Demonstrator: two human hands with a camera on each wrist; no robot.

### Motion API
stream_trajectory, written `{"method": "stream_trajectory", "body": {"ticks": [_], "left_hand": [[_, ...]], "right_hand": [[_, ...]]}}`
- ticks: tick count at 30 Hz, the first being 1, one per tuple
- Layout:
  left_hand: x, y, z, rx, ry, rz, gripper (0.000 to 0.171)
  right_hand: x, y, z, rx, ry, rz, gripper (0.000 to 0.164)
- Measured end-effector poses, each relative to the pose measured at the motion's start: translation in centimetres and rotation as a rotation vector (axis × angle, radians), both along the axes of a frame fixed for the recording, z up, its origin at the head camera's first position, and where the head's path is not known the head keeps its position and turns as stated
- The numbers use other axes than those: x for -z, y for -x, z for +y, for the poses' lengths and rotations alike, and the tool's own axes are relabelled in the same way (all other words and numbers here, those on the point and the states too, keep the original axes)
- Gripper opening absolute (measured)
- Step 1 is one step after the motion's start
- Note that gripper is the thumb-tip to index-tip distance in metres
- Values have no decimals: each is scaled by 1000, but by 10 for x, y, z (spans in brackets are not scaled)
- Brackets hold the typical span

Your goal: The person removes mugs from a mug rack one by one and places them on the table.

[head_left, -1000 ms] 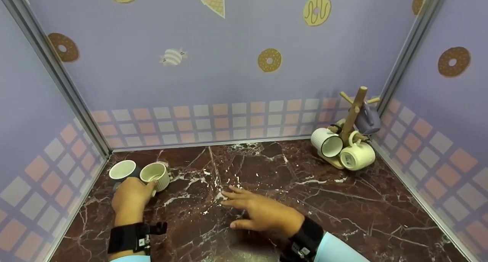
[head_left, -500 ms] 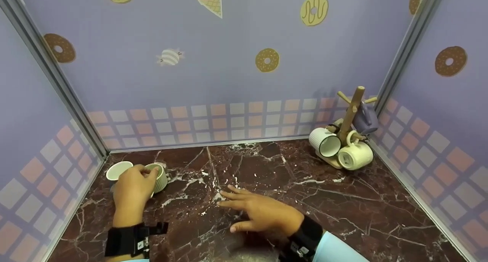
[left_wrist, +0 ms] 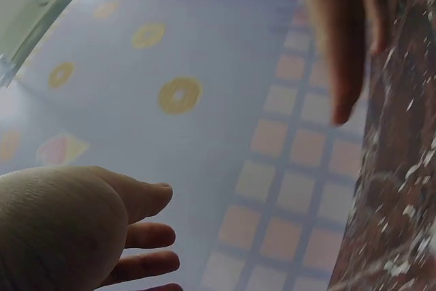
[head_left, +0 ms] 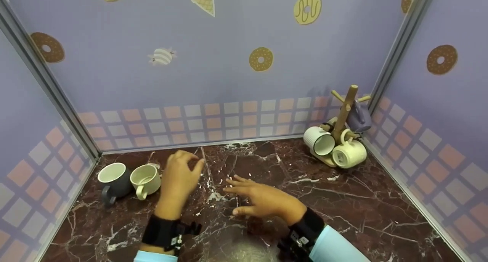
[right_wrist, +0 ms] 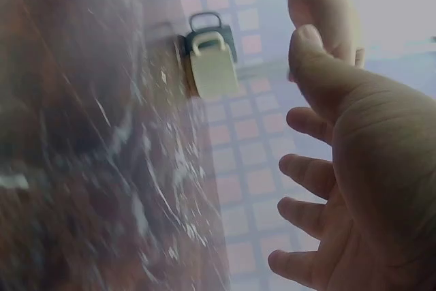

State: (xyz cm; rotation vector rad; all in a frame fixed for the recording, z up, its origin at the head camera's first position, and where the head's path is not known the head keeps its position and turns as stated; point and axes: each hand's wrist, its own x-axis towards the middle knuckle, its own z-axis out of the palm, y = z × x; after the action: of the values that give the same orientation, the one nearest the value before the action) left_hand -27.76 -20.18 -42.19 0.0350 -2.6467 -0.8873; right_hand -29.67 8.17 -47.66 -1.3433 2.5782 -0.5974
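My left hand (head_left: 180, 178) hovers over the table just right of a cream ribbed mug (head_left: 151, 181), its fingers loosely bent around nothing. Left of that mug stands a dark grey mug (head_left: 121, 180) with a white inside. Both mugs sit upright, handles toward me. My right hand (head_left: 263, 199) is held over the middle of the table with fingers spread and nothing in them. In the right wrist view its fingers (right_wrist: 306, 175) stretch out, and the two mugs appear beyond, the cream mug (right_wrist: 214, 73) in front.
At the back right a wooden mug tree (head_left: 345, 113) carries a white ribbed mug (head_left: 315, 139) with a black rim, a pale yellow mug (head_left: 350, 154) and a purple mug (head_left: 359, 119). Patterned panels enclose the marbled table (head_left: 244, 235) at the back and sides.
My left hand has come away from the mugs and moved right, leaving both standing. The right hand has stayed nearly in place. The head view has shifted slightly to the right.
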Motion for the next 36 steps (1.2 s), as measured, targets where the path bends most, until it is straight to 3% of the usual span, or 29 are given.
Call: {"method": "stream_trajectory", "body": {"ticks": [7, 15, 23, 32, 36], "left_hand": [[15, 0, 28, 51, 66, 98, 39], [19, -10, 46, 152, 162, 4, 56], [21, -19, 69, 291, 206, -5, 67], [29, -25, 87, 383, 243, -62, 75], [28, -32, 95, 434, 255, -59, 76]], "right_hand": [[-11, 14, 15, 109, 35, 17, 67], [-20, 33, 45, 265, 99, -17, 58], [-25, 52, 78, 333, 183, 31, 48], [-39, 57, 114, 463, 225, 51, 52], [-54, 57, 131, 526, 249, 91, 49]]}}
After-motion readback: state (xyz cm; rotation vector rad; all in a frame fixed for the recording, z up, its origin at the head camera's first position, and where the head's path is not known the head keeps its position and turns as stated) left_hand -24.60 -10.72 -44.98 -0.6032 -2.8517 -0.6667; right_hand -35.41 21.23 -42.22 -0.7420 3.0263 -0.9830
